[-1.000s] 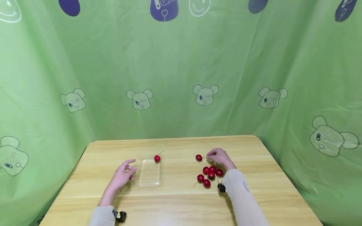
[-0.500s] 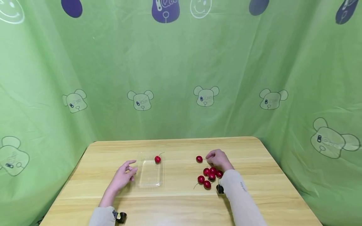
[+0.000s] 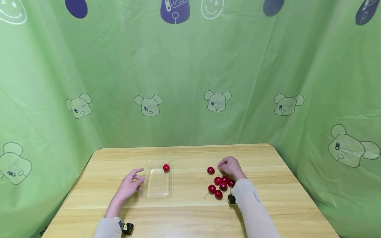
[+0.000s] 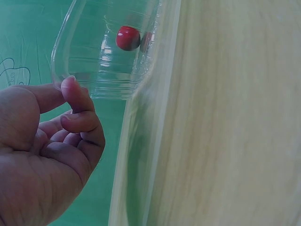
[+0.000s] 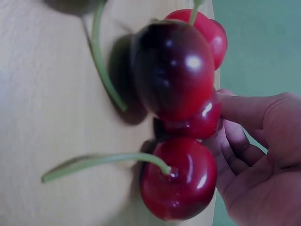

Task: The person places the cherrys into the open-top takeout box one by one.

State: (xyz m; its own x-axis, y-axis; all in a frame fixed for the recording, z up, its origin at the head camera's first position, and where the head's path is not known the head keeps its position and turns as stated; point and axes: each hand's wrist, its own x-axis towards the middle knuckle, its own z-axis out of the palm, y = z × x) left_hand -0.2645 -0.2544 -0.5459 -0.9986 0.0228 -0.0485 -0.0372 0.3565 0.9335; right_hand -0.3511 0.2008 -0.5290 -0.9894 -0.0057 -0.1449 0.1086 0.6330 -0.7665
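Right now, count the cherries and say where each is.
8: one cherry in the clear container, another cherry by the right hand, six cherries clustered beside the right sleeve, which may hide more.

Glossy cherries (image 3: 223, 186), plastic tray (image 3: 158, 183), wood-grain table (image 3: 187, 215)

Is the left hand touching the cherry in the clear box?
Apart. The head view shows it plainly: the left hand is at one side of the box, and bare plastic lies between its fingertips and the cherry.

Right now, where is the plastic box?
In the head view, the box is left of centre on the table, beside the left hand, with one cherry inside.
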